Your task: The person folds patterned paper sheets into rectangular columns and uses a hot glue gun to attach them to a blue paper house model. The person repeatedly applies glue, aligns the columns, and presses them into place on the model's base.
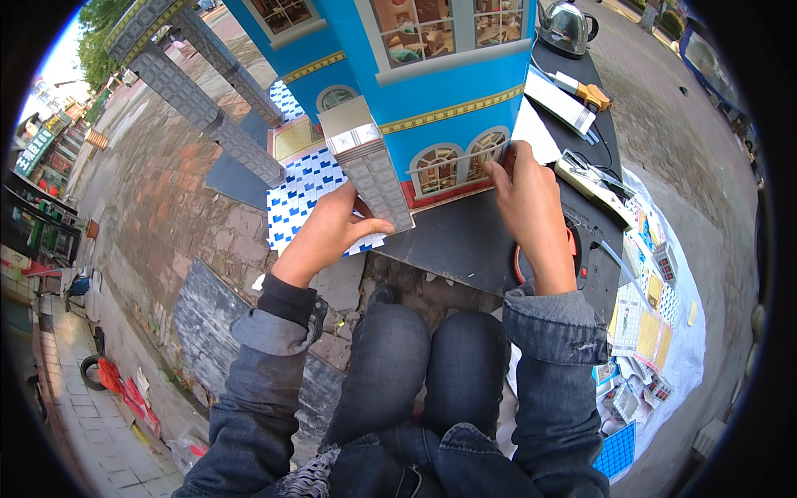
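A blue paper model house (448,100) with printed windows stands on a dark board (452,249) in front of me. A grey stone-patterned paper pillar (378,187) with an open-looking top is set against its front left corner. My left hand (328,232) grips the pillar's foot, thumb along its front face; its other fingers are partly hidden behind. At the house's lower right corner is my right hand (531,203), closed on the edge with its thumb by the arched window (436,168). Blue-and-white checked paper flooring (303,195) lies left of the pillar.
A taller grey columned gateway (178,104) rises at the far left. Along the right lie a yellow glue gun (594,95), a kettle (564,29), and a red-rimmed black object (573,249) near my right wrist. Several printed card pieces (643,332) cover a white sheet (685,324).
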The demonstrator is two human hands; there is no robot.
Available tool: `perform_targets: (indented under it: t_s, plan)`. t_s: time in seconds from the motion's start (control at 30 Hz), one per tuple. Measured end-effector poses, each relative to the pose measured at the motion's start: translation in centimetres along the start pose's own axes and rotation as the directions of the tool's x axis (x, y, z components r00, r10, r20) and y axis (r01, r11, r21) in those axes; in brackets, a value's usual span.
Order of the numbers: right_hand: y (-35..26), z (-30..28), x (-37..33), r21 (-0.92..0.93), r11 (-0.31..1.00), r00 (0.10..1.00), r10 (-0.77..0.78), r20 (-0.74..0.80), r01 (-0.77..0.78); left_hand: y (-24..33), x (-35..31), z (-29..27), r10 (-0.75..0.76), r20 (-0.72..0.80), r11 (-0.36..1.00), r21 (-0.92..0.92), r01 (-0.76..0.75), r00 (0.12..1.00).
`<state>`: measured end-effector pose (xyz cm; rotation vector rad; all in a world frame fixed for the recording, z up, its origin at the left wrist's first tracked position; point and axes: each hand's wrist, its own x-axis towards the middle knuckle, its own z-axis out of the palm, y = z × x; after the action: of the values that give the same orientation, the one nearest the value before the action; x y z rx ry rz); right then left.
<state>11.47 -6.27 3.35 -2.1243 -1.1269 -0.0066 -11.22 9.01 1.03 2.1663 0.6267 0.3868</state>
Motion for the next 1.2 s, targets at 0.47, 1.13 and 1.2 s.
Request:
perform_targets:
  t_s: [0.47,1.13,1.2]
  plan:
    - [-0.3,0.2,-0.4,0.008,0.998,0.998,0.061,0.015,-0.061,-0.5,-0.2,-0.1,0.088,-0.010,0.996,0.002,-0.088,0.996]
    - [-0.6,0.2,-0.6,0.076,0.997,1.000,0.013,0.008,-0.014,-0.1,-0.7,-0.6,0.101,-0.009,0.995,-0.001,-0.101,0.995]
    - [-1.5,-0.1,-0.9,0.112,0.993,0.999,0.044,0.015,-0.045,-0.1,-0.8,-0.7,0.079,0.013,0.997,-0.005,-0.079,0.997]
